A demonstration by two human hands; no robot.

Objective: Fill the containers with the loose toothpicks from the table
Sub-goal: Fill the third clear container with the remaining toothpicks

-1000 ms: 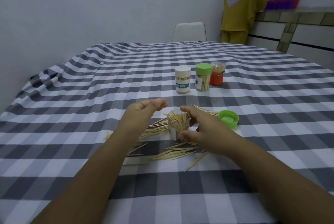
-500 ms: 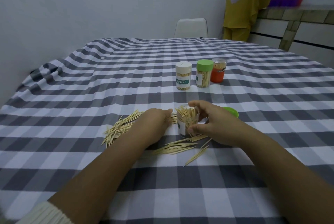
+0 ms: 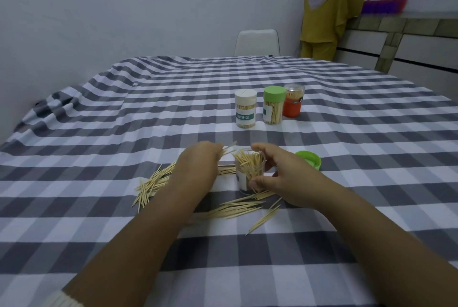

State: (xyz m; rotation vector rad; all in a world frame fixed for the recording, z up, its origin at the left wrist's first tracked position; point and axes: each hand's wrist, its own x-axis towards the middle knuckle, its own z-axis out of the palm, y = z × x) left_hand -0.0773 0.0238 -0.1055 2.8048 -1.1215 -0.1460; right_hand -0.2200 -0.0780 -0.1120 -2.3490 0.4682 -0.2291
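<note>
A clear open container (image 3: 247, 174) partly filled with toothpicks stands on the checked tablecloth (image 3: 99, 138). My right hand (image 3: 285, 177) grips it with thumb and fingers around its side. My left hand (image 3: 198, 167), just left of the container, pinches a small bunch of toothpicks (image 3: 229, 148) whose tips stick out toward the rim. Loose toothpicks (image 3: 153, 185) lie in a pile to the left, and more loose toothpicks (image 3: 238, 208) are scattered in front of the container. A green lid (image 3: 309, 159) lies behind my right hand.
Three closed toothpick containers stand farther back: a white-lidded one (image 3: 245, 109), a green-lidded one (image 3: 273, 105) and an orange one (image 3: 293, 104). A white chair (image 3: 257, 42) is at the table's far edge. A person in yellow (image 3: 329, 9) stands at the back right by a counter.
My left hand dropped to the loose pile, closed on some toothpicks and has now risen with them toward the container. My right hand has kept its hold on the container.
</note>
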